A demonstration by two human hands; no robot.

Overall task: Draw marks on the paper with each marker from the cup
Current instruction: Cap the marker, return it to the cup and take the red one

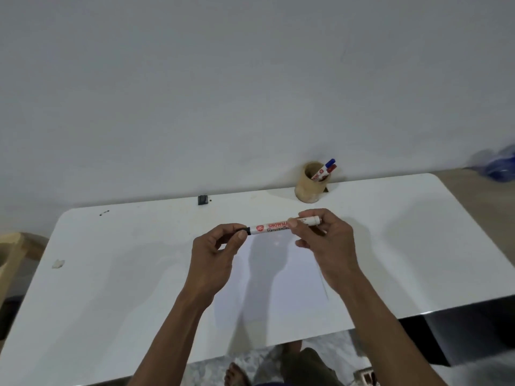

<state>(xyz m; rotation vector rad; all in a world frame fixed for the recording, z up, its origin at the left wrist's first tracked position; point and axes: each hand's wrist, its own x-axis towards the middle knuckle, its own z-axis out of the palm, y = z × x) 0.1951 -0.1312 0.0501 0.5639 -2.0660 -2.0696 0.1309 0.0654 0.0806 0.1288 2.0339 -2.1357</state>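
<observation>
Both hands hold a black-capped whiteboard marker (278, 226) level above the paper.
Left hand (214, 254) fingers pinch the cap, right hand (326, 243) fingers pinch the barrel, likely for uncapping; paper (278, 288) lies beneath, cup (310, 183) beyond holds two markers.

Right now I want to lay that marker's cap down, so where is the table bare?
Bare table lies left of the paper, past a small white scrap, and right of it toward the rounded corner. It is crowded centrally: both hands hold the marker over the paper, the cup behind.
</observation>
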